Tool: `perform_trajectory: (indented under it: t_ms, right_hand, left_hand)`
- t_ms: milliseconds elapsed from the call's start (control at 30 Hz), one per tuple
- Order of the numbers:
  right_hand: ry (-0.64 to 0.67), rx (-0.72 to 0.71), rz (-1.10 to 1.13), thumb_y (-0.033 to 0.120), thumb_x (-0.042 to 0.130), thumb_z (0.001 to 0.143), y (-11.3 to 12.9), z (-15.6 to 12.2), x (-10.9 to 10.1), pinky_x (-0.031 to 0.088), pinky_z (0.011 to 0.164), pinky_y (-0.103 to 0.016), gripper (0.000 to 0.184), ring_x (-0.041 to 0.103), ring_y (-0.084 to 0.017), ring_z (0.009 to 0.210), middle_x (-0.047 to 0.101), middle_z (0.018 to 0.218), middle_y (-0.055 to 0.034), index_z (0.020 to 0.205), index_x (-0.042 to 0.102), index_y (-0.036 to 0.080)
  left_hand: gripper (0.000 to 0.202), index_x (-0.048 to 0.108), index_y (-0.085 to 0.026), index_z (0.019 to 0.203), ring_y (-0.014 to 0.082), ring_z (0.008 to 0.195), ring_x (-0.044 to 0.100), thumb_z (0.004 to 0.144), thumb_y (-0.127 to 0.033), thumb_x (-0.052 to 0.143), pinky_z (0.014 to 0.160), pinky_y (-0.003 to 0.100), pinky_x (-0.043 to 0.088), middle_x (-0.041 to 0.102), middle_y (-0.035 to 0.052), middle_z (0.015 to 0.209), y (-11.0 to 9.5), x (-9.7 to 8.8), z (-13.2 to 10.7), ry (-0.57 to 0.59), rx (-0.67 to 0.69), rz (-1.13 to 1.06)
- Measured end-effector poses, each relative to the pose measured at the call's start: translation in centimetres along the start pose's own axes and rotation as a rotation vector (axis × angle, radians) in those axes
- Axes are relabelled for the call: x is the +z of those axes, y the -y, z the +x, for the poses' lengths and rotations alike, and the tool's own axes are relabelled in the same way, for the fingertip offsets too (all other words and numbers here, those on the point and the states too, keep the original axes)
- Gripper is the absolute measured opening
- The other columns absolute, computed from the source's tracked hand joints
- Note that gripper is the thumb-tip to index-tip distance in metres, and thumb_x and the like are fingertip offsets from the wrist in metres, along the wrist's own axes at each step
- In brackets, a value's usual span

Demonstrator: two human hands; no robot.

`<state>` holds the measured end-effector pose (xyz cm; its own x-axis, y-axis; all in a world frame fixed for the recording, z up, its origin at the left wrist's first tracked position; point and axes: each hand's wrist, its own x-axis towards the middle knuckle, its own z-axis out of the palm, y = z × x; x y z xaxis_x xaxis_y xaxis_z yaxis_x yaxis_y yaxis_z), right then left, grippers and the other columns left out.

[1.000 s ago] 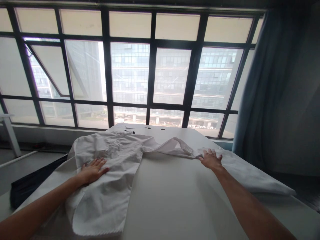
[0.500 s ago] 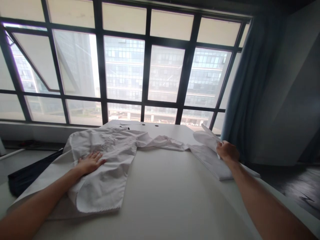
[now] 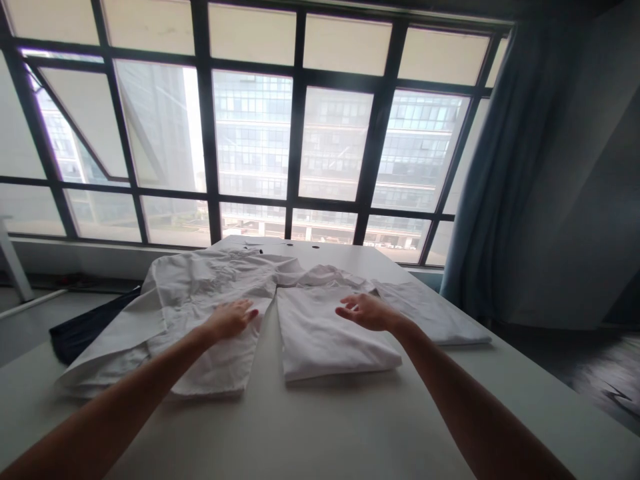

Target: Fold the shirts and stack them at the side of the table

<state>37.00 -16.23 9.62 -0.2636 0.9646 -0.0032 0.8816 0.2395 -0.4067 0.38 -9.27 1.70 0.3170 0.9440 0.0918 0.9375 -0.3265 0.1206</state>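
A rumpled white shirt-like garment [image 3: 200, 287] is spread over the left of the table, gathered into creases near its far end. My left hand [image 3: 233, 319] is on or just above its right part, fingers loosely stretched and holding nothing. Beside it lies a flat, folded white cloth [image 3: 335, 347], roughly square, in the middle. Over its upper right part is my right hand [image 3: 367, 312], fingers slightly bent and apart; whether it touches the fabric I cannot tell. Another flat white cloth [image 3: 440, 317] lies farther right, partly behind my right hand and forearm.
The white table [image 3: 320, 427] reaches toward a large dark-framed window [image 3: 295, 133]. Dark fabric [image 3: 93, 330] hangs at the table's left edge. A blue-grey curtain [image 3: 480, 200] hangs at the right. Small dark round spots [image 3: 315, 247] mark the far tabletop.
My right hand has come from the far right to the middle and let go of the white cloth it gripped. A folded white cloth now lies mid-table. My left hand has shifted right.
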Motion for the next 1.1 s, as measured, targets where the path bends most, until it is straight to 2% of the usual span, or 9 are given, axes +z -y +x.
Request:
perform_trajectory:
  t_ms: [100, 200, 300, 467, 567, 733, 833, 1000, 1100]
  right_hand:
    - [-0.072, 0.250, -0.155, 0.055, 0.058, 0.088, -4.8, 0.9, 2.1, 0.039, 0.107, -0.042, 0.064, 0.053, -0.032, 0.128, 0.056, 0.140, -0.0190, 0.136, 0.056, 0.014]
    - [-0.049, 0.396, -0.243, 0.057, 0.050, 0.091, -9.3, 1.1, 4.1, 0.030, 0.114, -0.046, 0.067, 0.037, -0.033, 0.141, 0.042, 0.152, -0.0186, 0.142, 0.049, 0.014]
    - [-0.038, 0.366, -0.257, 0.056, 0.035, 0.098, -12.6, 0.8, 4.9, 0.027, 0.115, -0.045, 0.062, 0.032, -0.029, 0.144, 0.039, 0.154, -0.0155, 0.143, 0.049, 0.016]
    - [-0.314, 0.329, -0.291, 0.041, 0.045, 0.096, -15.9, 0.8, 4.3, 0.033, 0.111, -0.035, 0.047, 0.048, -0.027, 0.133, 0.054, 0.142, -0.0170, 0.129, 0.061, 0.012]
    - [-0.402, 0.309, -0.233, 0.037, 0.047, 0.095, -16.2, 0.9, 4.1, 0.034, 0.110, -0.030, 0.045, 0.052, -0.025, 0.129, 0.059, 0.137, -0.0160, 0.128, 0.062, 0.011]
    - [-0.259, 0.257, -0.155, 0.042, 0.045, 0.097, -13.6, 1.3, 5.4, 0.034, 0.110, -0.029, 0.049, 0.051, -0.024, 0.131, 0.056, 0.140, -0.0158, 0.132, 0.058, 0.011]
    - [-0.232, 0.223, -0.166, 0.040, 0.045, 0.097, -11.8, 1.7, 6.5, 0.037, 0.107, -0.032, 0.045, 0.054, -0.025, 0.128, 0.057, 0.138, -0.0179, 0.128, 0.061, 0.011]
    - [-0.324, 0.155, -0.146, 0.034, 0.050, 0.093, -11.4, 1.8, 7.1, 0.040, 0.103, -0.033, 0.036, 0.060, -0.026, 0.118, 0.065, 0.126, -0.0175, 0.117, 0.067, 0.012]
    - [-0.437, 0.064, -0.070, 0.028, 0.054, 0.085, -11.7, 2.2, 7.3, 0.041, 0.102, -0.033, 0.029, 0.062, -0.026, 0.113, 0.068, 0.118, -0.0157, 0.105, 0.070, 0.013]
  left_hand:
    - [0.067, 0.044, -0.025, 0.148, 0.0322, 0.143, 0.034, 0.095, -0.064, 0.026, 0.114, 0.053, 0.025, 0.038, 0.0146, 0.155, -3.8, 1.0, -1.1, 0.118, 0.091, -0.040]
    - [0.073, 0.036, -0.026, 0.152, 0.0348, 0.148, 0.020, 0.093, -0.069, 0.030, 0.114, 0.062, 0.018, 0.024, 0.0141, 0.161, -5.0, 2.1, -2.0, 0.185, 0.130, -0.029]
    - [0.073, 0.028, -0.022, 0.155, 0.0319, 0.151, 0.008, 0.096, -0.065, 0.025, 0.116, 0.062, 0.007, 0.012, 0.0124, 0.163, -3.7, 3.0, -2.4, 0.207, 0.141, 0.003]
    - [0.067, 0.030, -0.017, 0.155, 0.0284, 0.151, 0.005, 0.099, -0.054, 0.027, 0.119, 0.054, 0.003, 0.011, 0.0112, 0.163, 0.3, 3.6, -1.7, 0.106, 0.071, 0.060]
    - [0.062, 0.037, -0.019, 0.152, 0.0302, 0.150, 0.013, 0.098, -0.050, 0.030, 0.119, 0.054, 0.007, 0.018, 0.0109, 0.162, 1.9, 3.7, -0.7, 0.083, 0.023, 0.068]
    - [0.058, 0.045, -0.022, 0.147, 0.0296, 0.148, 0.023, 0.097, -0.048, 0.034, 0.119, 0.048, 0.014, 0.034, 0.0092, 0.158, 3.2, 3.7, 1.7, 0.061, -0.069, 0.050]
    - [0.057, 0.049, -0.021, 0.144, 0.0314, 0.145, 0.029, 0.096, -0.047, 0.037, 0.118, 0.048, 0.017, 0.043, 0.0106, 0.152, 3.7, 3.4, 2.6, 0.042, -0.089, 0.022]
    - [0.059, 0.056, -0.015, 0.137, 0.0315, 0.138, 0.042, 0.088, -0.048, 0.049, 0.114, 0.044, 0.028, 0.049, 0.0149, 0.148, 4.5, 2.0, 1.9, 0.034, 0.009, -0.086]
    - [0.050, 0.066, -0.017, 0.123, 0.0319, 0.127, 0.053, 0.087, -0.047, 0.051, 0.111, 0.045, 0.034, 0.059, 0.0143, 0.138, 3.5, 1.4, 0.5, 0.022, 0.071, -0.115]
